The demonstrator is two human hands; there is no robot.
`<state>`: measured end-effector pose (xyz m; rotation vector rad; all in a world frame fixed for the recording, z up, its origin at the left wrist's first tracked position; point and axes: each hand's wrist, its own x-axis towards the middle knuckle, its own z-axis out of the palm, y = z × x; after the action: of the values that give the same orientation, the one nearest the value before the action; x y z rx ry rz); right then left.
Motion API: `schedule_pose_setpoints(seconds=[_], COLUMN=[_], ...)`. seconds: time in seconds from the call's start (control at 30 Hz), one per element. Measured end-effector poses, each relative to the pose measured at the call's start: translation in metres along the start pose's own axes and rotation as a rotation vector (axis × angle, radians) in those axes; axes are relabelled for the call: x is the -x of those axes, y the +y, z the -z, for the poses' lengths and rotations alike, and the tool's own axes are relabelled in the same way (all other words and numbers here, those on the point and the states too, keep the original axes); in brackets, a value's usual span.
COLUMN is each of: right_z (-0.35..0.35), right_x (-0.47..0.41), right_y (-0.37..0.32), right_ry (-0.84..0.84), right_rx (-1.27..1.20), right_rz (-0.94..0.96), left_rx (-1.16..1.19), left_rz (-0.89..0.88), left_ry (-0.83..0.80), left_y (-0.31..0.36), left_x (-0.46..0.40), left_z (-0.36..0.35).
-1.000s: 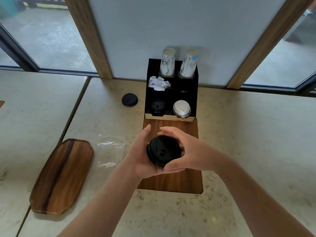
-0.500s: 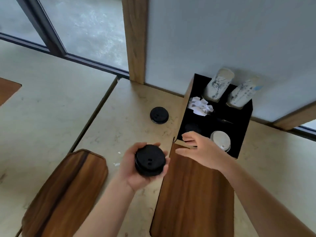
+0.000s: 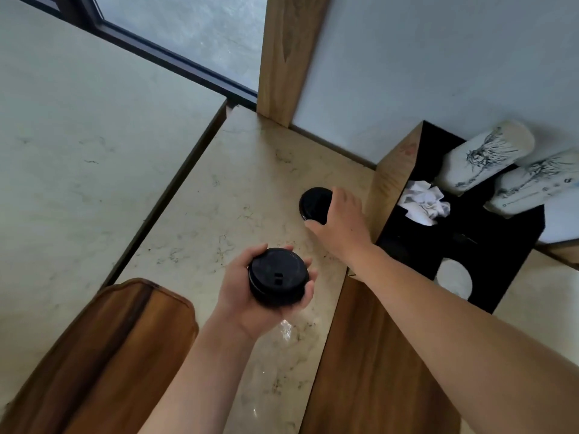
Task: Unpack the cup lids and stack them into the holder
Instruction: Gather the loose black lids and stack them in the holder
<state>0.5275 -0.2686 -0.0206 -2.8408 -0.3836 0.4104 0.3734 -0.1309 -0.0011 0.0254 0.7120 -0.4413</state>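
My left hand (image 3: 250, 292) grips a stack of black cup lids (image 3: 277, 278) above the marble counter, palm up with fingers curled round it. Further back, my right hand (image 3: 341, 219) reaches over a single black lid (image 3: 315, 202) lying on the counter; fingers and thumb close round its right edge. The black holder (image 3: 463, 245) stands to the right against the wall, with white lids (image 3: 452, 277) in its front right slot and a dark front left slot (image 3: 396, 250).
Two printed paper cup stacks (image 3: 488, 155) and crumpled white paper (image 3: 423, 202) sit in the holder's back. A wooden board (image 3: 369, 364) lies before the holder, a wooden tray (image 3: 103, 355) at lower left. Clear plastic wrap (image 3: 272, 364) lies between them.
The view swung left and closer. My right hand left the holder's front and moved left onto the single lid on the counter. My left hand kept holding the stack.
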Motion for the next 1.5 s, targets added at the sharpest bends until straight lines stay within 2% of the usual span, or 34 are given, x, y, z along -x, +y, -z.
schedule_pose_setpoints(seconds=[0.2, 0.33, 0.43, 0.53, 0.63, 0.7, 0.87, 1.03, 1.2, 1.5], right_z=[0.002, 0.020, 0.037, 0.055, 0.066, 0.073, 0.095, 0.117, 0.137, 0.147], right_x=[-0.007, 0.023, 0.065, 0.104, 0.126, 0.135, 0.157, 0.189, 0.227, 0.284], right_y=[-0.003, -0.021, -0.033, -0.034, -0.031, -0.029, -0.025, -0.025, -0.023, -0.011], right_ry=[-0.029, 0.022, -0.056, -0.221, -0.375, -0.418, -0.452, -0.462, -0.398, -0.160], right_rx=[-0.031, -0.310, -0.472, -0.554, -0.504, -0.470, -0.378, -0.326, -0.260, -0.032], right_rz=[-0.054, -0.047, 0.050, 0.127, 0.183, 0.199, 0.247, 0.277, 0.327, 0.407], left_rx=[-0.008, -0.049, -0.048, -0.030, -0.080, -0.108, -0.111, -0.235, -0.284, -0.244], left_rz=[0.006, 0.008, 0.051, 0.092, 0.096, 0.116, 0.162, 0.162, 0.157, 0.141], left_ry=[-0.008, -0.021, -0.027, -0.025, -0.021, -0.013, 0.006, -0.047, -0.103, -0.269], left_y=[0.009, 0.010, 0.007, -0.002, -0.012, -0.018, -0.037, -0.059, -0.087, -0.132], left_x=[-0.001, 0.006, 0.013, 0.019, 0.027, 0.033, 0.049, 0.069, 0.087, 0.110], left_z=[-0.002, 0.001, 0.005, 0.007, 0.002, -0.003, -0.012, -0.017, -0.020, -0.029])
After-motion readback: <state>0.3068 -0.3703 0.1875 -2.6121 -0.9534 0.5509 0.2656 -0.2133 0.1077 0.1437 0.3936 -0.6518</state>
